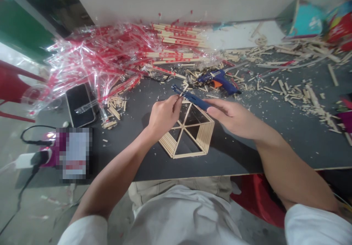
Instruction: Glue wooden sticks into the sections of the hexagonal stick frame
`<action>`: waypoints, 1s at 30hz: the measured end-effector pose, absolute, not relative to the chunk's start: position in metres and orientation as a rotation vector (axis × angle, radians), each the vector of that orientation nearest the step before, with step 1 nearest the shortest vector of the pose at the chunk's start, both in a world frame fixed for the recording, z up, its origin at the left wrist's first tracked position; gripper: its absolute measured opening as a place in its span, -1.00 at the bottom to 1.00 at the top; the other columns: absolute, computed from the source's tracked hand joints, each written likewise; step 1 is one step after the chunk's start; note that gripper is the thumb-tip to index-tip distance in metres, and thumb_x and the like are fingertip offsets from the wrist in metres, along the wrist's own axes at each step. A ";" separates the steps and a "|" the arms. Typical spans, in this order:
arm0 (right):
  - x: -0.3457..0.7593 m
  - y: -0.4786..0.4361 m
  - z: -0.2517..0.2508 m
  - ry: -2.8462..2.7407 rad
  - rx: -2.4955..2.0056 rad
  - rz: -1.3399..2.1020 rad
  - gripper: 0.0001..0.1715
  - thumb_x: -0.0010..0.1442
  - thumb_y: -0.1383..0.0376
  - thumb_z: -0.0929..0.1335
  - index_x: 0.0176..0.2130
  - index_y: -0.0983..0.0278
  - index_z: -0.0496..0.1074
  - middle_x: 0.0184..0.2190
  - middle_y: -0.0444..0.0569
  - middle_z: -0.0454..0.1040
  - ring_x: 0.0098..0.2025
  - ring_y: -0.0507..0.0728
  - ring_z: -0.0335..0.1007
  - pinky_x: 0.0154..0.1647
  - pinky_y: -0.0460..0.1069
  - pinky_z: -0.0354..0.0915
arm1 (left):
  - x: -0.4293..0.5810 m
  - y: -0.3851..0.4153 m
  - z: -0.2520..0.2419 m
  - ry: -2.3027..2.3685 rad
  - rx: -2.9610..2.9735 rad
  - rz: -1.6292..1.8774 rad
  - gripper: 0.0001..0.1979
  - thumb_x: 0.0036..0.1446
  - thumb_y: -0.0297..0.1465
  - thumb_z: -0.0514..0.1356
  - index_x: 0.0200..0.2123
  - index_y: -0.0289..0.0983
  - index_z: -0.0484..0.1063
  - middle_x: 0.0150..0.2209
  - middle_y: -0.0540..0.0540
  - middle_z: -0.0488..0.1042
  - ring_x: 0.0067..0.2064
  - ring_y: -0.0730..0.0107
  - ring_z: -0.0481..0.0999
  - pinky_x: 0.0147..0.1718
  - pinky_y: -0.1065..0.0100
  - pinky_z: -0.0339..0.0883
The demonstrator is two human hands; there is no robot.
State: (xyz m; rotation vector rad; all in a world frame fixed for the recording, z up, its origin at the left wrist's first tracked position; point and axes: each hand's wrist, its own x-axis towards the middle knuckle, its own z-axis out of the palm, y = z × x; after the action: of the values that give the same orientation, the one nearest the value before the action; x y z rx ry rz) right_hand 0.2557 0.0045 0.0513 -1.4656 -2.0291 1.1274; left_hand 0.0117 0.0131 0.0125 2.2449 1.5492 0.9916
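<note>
My right hand (231, 115) is closed around a blue-handled cutter (196, 100), its head pointing up and left toward my other hand. My left hand (165, 115) is pinched near the cutter's head; whatever lies between its fingertips is too small or hidden to name. Beneath both hands, a hexagonal frame (189, 155) of pale wooden sticks rests on the dark table. Stick spokes cross at its middle, and rows of stacked sticks form its sides. My hands cover part of its far edge. A blue glue gun (211, 79) with an orange trigger lies just beyond.
Red-printed clear wrappers (110, 51) pile up at the back left, beside packaged sticks (178, 36). Cut stick pieces (302, 95) litter the right. A dark phone (80, 106), a blurred-out screen (75, 155) and a plugged-in white charger (26, 160) are at left. A teal container (306, 19) stands back right.
</note>
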 end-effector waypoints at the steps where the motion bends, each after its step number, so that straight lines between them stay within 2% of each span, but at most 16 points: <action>1: 0.256 0.005 0.051 -2.018 -1.462 1.132 -0.29 0.40 -0.19 0.27 0.23 0.21 0.52 0.24 0.10 0.55 0.21 0.37 0.54 0.16 0.22 0.50 | 0.012 0.013 0.013 1.554 2.255 0.987 -0.70 0.46 -0.33 0.07 -0.27 -0.27 0.54 -0.54 -0.04 0.58 -0.52 0.42 0.58 -0.50 0.39 0.26; 5: 0.258 0.007 0.048 -1.962 -1.426 1.206 -0.29 0.38 -0.19 0.30 0.23 0.19 0.52 0.23 0.09 0.55 0.20 0.35 0.54 0.23 0.24 0.46 | 0.011 0.012 0.013 1.552 2.280 0.974 -0.72 0.46 -0.35 0.07 -0.26 -0.27 0.52 -0.53 -0.05 0.59 -0.50 0.40 0.61 -0.49 0.39 0.26; 10: 0.260 0.008 0.047 -1.936 -1.432 1.241 -0.28 0.36 -0.21 0.32 0.22 0.18 0.52 0.22 0.08 0.56 0.22 0.36 0.53 0.20 0.23 0.48 | 0.010 0.013 0.012 1.523 2.328 0.991 -0.71 0.47 -0.35 0.05 -0.27 -0.28 0.51 -0.54 -0.04 0.58 -0.52 0.41 0.59 -0.52 0.40 0.21; 15: 0.256 0.005 0.050 -2.012 -1.474 1.110 -0.32 0.38 -0.19 0.28 0.18 0.20 0.53 0.19 0.09 0.58 0.17 0.34 0.55 0.14 0.19 0.47 | 0.010 0.012 0.012 1.515 2.330 0.984 -0.71 0.48 -0.35 0.05 -0.26 -0.27 0.50 -0.53 -0.05 0.58 -0.50 0.40 0.61 -0.51 0.39 0.23; 19: 0.250 0.002 0.053 -2.132 -1.545 0.900 -0.32 0.39 -0.23 0.21 -0.08 0.22 0.57 -0.08 0.12 0.66 -0.05 0.31 0.59 -0.01 0.15 0.42 | 0.013 0.009 0.013 1.547 2.346 0.981 -0.72 0.48 -0.34 0.04 -0.13 -0.29 0.54 -0.49 -0.06 0.62 -0.45 0.40 0.64 -0.49 0.40 0.27; 22: 0.248 0.003 0.053 -2.197 -1.572 0.811 -0.32 0.39 -0.25 0.17 -0.25 0.20 0.50 -0.25 0.09 0.63 -0.18 0.27 0.56 -0.14 0.13 0.34 | 0.014 0.006 0.012 1.553 2.366 0.999 -0.70 0.49 -0.34 0.04 -0.06 -0.30 0.56 -0.46 -0.07 0.64 -0.42 0.42 0.66 -0.49 0.42 0.29; 26: 0.249 0.006 0.051 -2.250 -1.538 0.775 -0.35 0.41 -0.23 0.15 -0.39 0.16 0.38 -0.38 0.04 0.56 -0.28 0.23 0.51 -0.23 0.11 0.26 | 0.013 0.006 0.011 1.545 2.388 0.976 -0.69 0.50 -0.33 0.03 -0.06 -0.31 0.56 -0.46 -0.09 0.64 -0.43 0.42 0.65 -0.49 0.41 0.30; 30: 0.249 0.007 0.050 -2.262 -1.503 0.716 -0.36 0.43 -0.21 0.13 -0.42 0.15 0.32 -0.41 0.03 0.51 -0.31 0.22 0.46 -0.25 0.11 0.24 | 0.012 0.007 0.012 1.532 2.398 0.981 -0.68 0.50 -0.32 0.03 -0.03 -0.31 0.56 -0.44 -0.10 0.64 -0.41 0.41 0.64 -0.47 0.41 0.34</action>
State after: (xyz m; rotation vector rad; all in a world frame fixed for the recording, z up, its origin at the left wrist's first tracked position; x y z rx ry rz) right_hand 0.2489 0.0073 0.0501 -1.5034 -2.2617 0.7165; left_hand 0.0118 0.0074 0.0115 2.3977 1.5319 0.9807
